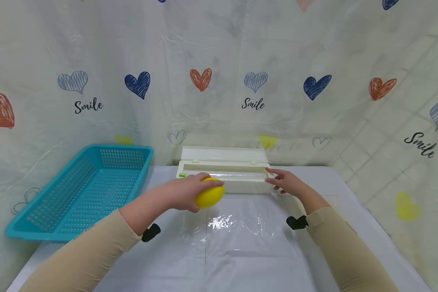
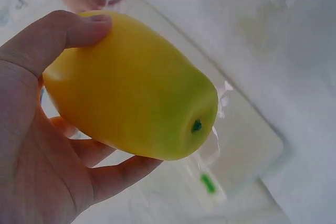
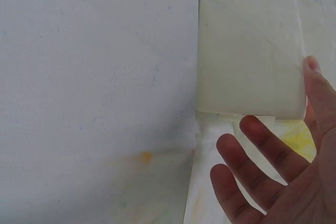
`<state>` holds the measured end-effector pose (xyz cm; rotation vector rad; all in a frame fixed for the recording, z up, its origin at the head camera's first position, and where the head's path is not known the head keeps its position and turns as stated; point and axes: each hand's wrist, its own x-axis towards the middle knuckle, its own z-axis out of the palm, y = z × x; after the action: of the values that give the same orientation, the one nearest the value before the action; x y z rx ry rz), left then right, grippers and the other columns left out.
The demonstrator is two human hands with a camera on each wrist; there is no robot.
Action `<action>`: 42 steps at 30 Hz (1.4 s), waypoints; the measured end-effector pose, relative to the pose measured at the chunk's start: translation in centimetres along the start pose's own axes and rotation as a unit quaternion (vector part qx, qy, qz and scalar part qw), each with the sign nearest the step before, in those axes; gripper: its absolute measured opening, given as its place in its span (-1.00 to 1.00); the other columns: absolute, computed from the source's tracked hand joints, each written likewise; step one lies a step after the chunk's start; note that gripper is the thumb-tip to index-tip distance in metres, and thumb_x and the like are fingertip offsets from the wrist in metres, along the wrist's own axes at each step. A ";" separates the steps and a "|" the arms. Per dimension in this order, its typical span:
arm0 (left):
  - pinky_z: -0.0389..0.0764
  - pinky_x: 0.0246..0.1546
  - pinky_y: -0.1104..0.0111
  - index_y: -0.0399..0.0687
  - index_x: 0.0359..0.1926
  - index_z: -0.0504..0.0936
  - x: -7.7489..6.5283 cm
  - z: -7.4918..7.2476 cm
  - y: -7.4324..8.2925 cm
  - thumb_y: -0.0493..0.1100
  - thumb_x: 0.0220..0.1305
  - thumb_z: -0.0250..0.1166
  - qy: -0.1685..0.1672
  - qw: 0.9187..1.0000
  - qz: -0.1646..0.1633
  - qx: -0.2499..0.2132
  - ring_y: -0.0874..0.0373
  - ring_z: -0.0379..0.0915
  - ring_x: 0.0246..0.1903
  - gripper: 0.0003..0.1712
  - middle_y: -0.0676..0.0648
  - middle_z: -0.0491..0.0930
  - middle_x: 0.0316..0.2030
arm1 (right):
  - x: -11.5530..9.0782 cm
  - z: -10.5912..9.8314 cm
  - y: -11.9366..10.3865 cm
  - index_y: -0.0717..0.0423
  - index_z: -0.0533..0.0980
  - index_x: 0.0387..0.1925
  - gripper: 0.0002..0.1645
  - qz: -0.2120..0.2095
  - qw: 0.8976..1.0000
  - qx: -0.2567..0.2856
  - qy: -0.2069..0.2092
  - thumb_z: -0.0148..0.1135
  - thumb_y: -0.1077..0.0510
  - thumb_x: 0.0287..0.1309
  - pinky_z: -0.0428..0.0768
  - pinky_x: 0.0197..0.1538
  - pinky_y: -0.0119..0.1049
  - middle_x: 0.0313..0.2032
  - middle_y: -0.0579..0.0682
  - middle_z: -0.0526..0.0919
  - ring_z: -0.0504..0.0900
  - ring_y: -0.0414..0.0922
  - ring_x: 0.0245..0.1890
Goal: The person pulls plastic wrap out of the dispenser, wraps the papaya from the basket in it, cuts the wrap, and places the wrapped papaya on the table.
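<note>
A yellow mango point(image 1: 209, 194) with a green stem end point(image 2: 197, 125) is gripped by my left hand point(image 1: 186, 192), thumb on one side and fingers round the other. It is held in the air in front of a white cling film dispenser point(image 1: 222, 186). The dispenser's lid point(image 1: 224, 154) stands raised, and a roll of film point(image 1: 241, 175) shows inside. Clear cling film point(image 1: 233, 227) lies spread over the table in front of it. At the dispenser's right end, my right hand point(image 1: 288, 182) touches the corner with its fingers extended; in the right wrist view the thumb point(image 3: 312, 64) rests at its edge.
To the left stands a turquoise plastic basket point(image 1: 146, 166) with perforated walls, partly behind my left forearm. A white cloth point(image 1: 160, 263) covers the table. Behind it hangs a curtain point(image 1: 219, 121) printed with hearts. A small green slider point(image 1: 182, 174) sits at the dispenser's left end.
</note>
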<state>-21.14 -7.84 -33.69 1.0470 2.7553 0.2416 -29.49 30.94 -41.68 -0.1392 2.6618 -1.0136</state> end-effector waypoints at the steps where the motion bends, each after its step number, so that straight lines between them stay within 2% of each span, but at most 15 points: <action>1: 0.57 -0.15 0.30 0.54 0.46 0.20 0.5 0.4 0.3 -0.20 0.00 0.52 -0.002 1.000 0.012 0.006 0.06 0.37 0.09 0.08 0.02 0.24 0.37 | 0.0 0.0 0.0 -0.08 0.13 0.53 -0.12 0.000 1.000 0.000 -0.001 0.20 -0.24 0.31 0.65 -0.12 -0.15 0.08 0.23 0.55 0.62 0.01 -0.10; 5: 0.56 -0.07 0.31 0.57 0.45 0.20 2.4 1.7 1.4 -0.22 0.01 0.51 -0.002 0.998 0.055 0.034 0.06 0.39 0.10 0.07 0.03 0.26 0.35 | -0.2 -0.2 -0.2 -0.08 0.12 0.53 -0.10 -0.001 1.000 0.003 -0.007 0.19 -0.26 0.31 0.64 -0.10 -0.15 0.12 0.24 0.53 0.62 0.02 -0.07; 11: 0.56 0.00 0.28 0.62 0.44 0.19 4.6 3.2 2.4 -0.18 0.07 0.46 0.015 0.990 0.094 0.101 0.03 0.37 0.18 0.02 0.01 0.27 0.36 | 0.0 -0.3 -0.6 -0.09 0.11 0.53 -0.08 0.003 1.000 -0.002 -0.007 0.19 -0.28 0.30 0.64 -0.08 -0.13 0.13 0.25 0.52 0.61 0.05 -0.05; 14: 0.57 -0.01 0.25 0.68 0.43 0.19 5.3 3.7 3.0 -0.15 0.09 0.46 0.020 0.987 0.097 0.130 -0.01 0.38 0.16 0.00 0.01 0.29 0.34 | 0.1 -0.3 -0.8 -0.08 0.11 0.53 -0.08 0.004 1.000 -0.012 -0.007 0.19 -0.28 0.29 0.64 -0.07 -0.11 0.12 0.26 0.54 0.62 0.04 -0.08; 19: 0.54 0.01 0.19 0.75 0.41 0.20 6.4 4.8 3.5 -0.10 0.15 0.46 0.007 0.985 0.070 0.158 -0.07 0.36 0.14 -0.05 0.00 0.28 0.35 | 0.1 -0.3 -0.9 -0.08 0.11 0.53 -0.09 0.002 1.000 -0.014 -0.008 0.19 -0.26 0.30 0.64 -0.04 -0.07 0.14 0.27 0.53 0.62 0.04 -0.08; 24: 0.44 0.12 0.07 0.79 0.42 0.14 7.2 6.4 3.3 -0.11 0.18 0.44 -0.020 0.986 0.039 0.159 -0.10 0.28 0.20 -0.02 0.00 0.23 0.39 | 0.1 0.0 -1.0 -0.06 0.12 0.53 -0.12 -0.008 1.000 -0.009 -0.007 0.20 -0.21 0.32 0.64 -0.07 -0.08 0.11 0.26 0.56 0.62 0.06 -0.09; 28: 0.42 0.18 0.05 0.77 0.47 0.02 7.5 7.2 2.8 -0.15 0.21 0.40 -0.023 0.986 0.036 0.161 -0.11 0.23 0.29 0.04 -0.01 0.15 0.44 | 0.0 0.1 -1.0 -0.04 0.13 0.53 -0.12 -0.022 1.000 -0.001 -0.008 0.20 -0.20 0.33 0.64 -0.09 -0.07 0.08 0.27 0.57 0.62 0.09 -0.10; 34: 0.33 0.30 0.04 0.65 0.51 0.01 7.1 7.3 2.2 -0.18 0.18 0.41 -0.008 0.991 0.047 0.127 -0.12 0.16 0.37 0.07 -0.03 0.10 0.49 | -0.3 0.0 -0.9 -0.03 0.12 0.53 -0.12 -0.027 1.000 -0.010 -0.004 0.19 -0.21 0.33 0.65 -0.10 -0.10 0.11 0.28 0.56 0.64 0.07 -0.09; 38: 0.25 0.36 0.04 0.59 0.52 0.01 6.6 7.2 2.1 -0.09 0.16 0.44 -0.006 0.995 0.045 0.093 -0.12 0.15 0.39 0.07 -0.03 0.11 0.49 | -0.3 0.0 -0.6 -0.02 0.12 0.53 -0.13 -0.030 0.999 -0.019 0.002 0.18 -0.19 0.34 0.65 -0.10 -0.12 0.09 0.26 0.57 0.63 0.04 -0.11; 42: 0.23 0.38 0.05 0.56 0.53 -0.01 6.2 7.2 2.1 -0.03 0.18 0.43 -0.004 0.996 0.043 0.078 -0.10 0.15 0.40 0.06 -0.03 0.12 0.48 | -0.5 0.0 -0.2 0.02 0.09 0.54 -0.10 -0.038 0.999 -0.031 0.008 0.16 -0.21 0.35 0.65 -0.13 -0.13 0.04 0.27 0.59 0.65 0.03 -0.13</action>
<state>-22.71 -1.58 -40.94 1.2033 2.7622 0.0333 -29.04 30.84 -41.43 -0.2486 2.7231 -0.9587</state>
